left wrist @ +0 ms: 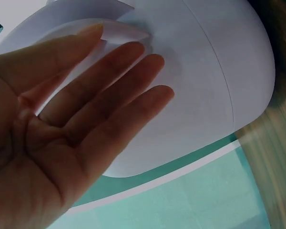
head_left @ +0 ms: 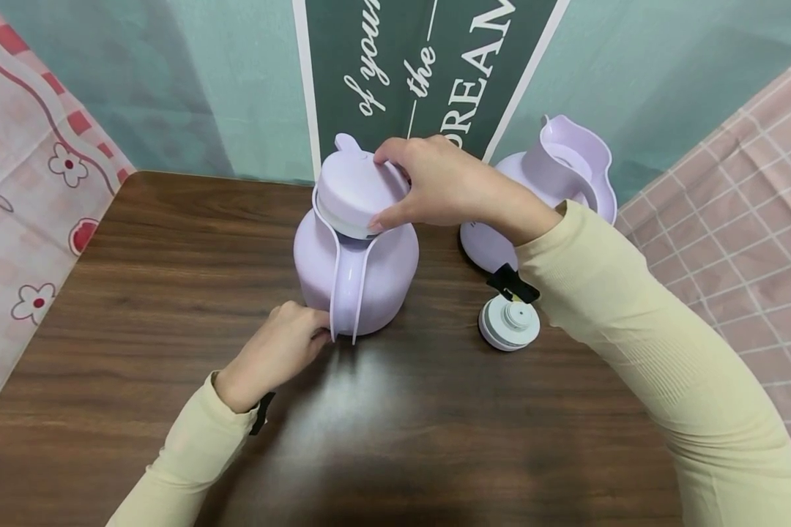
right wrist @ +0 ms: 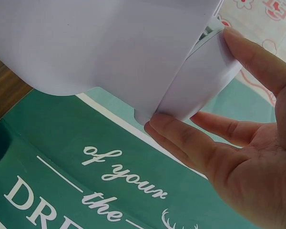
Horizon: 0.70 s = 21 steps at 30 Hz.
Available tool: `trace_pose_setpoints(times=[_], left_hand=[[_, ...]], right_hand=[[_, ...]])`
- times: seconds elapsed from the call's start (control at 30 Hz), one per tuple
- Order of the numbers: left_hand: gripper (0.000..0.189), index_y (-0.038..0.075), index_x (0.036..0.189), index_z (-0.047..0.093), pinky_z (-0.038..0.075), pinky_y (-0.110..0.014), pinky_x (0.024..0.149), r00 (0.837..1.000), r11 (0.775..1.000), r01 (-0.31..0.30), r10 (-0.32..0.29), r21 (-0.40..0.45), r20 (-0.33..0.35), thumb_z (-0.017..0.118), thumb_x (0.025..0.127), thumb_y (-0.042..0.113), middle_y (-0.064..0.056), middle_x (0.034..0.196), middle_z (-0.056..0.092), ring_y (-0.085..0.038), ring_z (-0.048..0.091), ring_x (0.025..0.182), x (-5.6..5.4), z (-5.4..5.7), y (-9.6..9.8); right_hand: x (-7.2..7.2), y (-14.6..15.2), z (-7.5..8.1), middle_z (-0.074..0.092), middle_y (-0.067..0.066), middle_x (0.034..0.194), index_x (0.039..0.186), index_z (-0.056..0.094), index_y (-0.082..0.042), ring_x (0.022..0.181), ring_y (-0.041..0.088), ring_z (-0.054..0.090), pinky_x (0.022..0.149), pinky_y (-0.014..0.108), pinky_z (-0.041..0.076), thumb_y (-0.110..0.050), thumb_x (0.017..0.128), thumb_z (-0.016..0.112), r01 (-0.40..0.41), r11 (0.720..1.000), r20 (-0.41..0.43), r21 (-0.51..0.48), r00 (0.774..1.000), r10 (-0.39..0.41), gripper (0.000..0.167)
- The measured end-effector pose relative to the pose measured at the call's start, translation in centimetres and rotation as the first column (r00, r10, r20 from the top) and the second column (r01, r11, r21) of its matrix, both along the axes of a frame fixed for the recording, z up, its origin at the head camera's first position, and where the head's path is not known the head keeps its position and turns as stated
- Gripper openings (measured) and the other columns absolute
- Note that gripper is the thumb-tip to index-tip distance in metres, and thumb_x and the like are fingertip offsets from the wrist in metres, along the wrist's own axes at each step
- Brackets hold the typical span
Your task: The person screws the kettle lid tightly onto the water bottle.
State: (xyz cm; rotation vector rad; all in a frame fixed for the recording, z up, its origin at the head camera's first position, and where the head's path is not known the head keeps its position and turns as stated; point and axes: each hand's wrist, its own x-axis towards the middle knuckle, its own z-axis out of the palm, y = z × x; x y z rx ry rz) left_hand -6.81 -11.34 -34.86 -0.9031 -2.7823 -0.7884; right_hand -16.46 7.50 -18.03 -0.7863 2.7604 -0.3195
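Note:
A lilac thermal jug (head_left: 389,293) stands upright on the table, its handle facing me. My left hand (head_left: 273,355) is at the handle's lower end, thumb and index finger pinching it. In the left wrist view the other fingers of that hand (left wrist: 100,105) extend loosely beside the jug body (left wrist: 195,86). My right hand (head_left: 438,183) holds the round lilac lid (head_left: 356,187) at the jug's mouth. The lid looks tilted, with a gap showing on one side in the right wrist view, where thumb and fingers (right wrist: 181,131) span its edge.
A second lilac jug (head_left: 491,245) without a lid stands at the back right, partly behind my right forearm. In front of it lies a round white stopper (head_left: 509,322). A green printed cloth (head_left: 395,73) hangs behind the wooden table (head_left: 191,263), with patterned cloths on both sides.

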Motion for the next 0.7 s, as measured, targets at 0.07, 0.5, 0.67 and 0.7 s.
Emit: trace_pose_setpoints(times=[0.07,0.5,0.67,0.7], left_hand=[[0.019,0.013,0.060,0.060,0.042,-0.038,0.051,1.000,1.000,-0.017,0.017,0.008,0.012,0.070,0.067,-0.001,0.005,0.053,0.054,-0.018,0.055,0.051,-0.02,0.06,0.01],[0.020,0.013,0.058,0.061,0.043,-0.038,0.050,0.993,0.995,-0.095,0.096,-0.022,0.070,0.068,0.067,-0.003,0.004,0.053,0.056,-0.022,0.057,0.052,0.25,0.72,0.43],[0.019,0.013,0.059,0.062,0.043,-0.039,0.050,0.991,0.993,-0.110,0.112,-0.031,0.070,0.069,0.068,-0.003,0.003,0.054,0.057,-0.023,0.058,0.053,0.34,0.67,0.56],[0.018,0.013,0.060,0.062,0.043,-0.039,0.050,0.991,0.993,-0.113,0.115,-0.032,0.071,0.069,0.068,-0.002,0.003,0.054,0.057,-0.023,0.058,0.053,0.36,0.67,0.56]], right_hand=[[-0.02,-0.03,0.02,0.054,0.013,0.119,0.129,0.046,-0.003,0.103,0.025,0.048,0.088,0.035,0.036,-0.034,0.073,0.075,0.002,1.000,0.003,0.000,1.000,-0.002,0.070],[-0.05,-0.03,0.06,0.054,0.013,0.119,0.130,0.045,-0.003,0.103,0.026,0.048,0.088,0.036,0.036,-0.034,0.073,0.074,0.002,1.000,0.011,0.007,1.000,-0.002,0.071],[-0.02,-0.01,0.10,0.054,0.013,0.120,0.130,0.045,-0.003,0.104,0.026,0.048,0.089,0.036,0.036,-0.034,0.073,0.074,0.004,1.000,0.012,0.010,1.000,-0.004,0.070],[-0.02,-0.01,0.11,0.054,0.014,0.120,0.130,0.045,-0.003,0.104,0.026,0.048,0.089,0.036,0.036,-0.034,0.073,0.074,0.003,1.000,0.012,0.010,1.000,-0.003,0.070]])
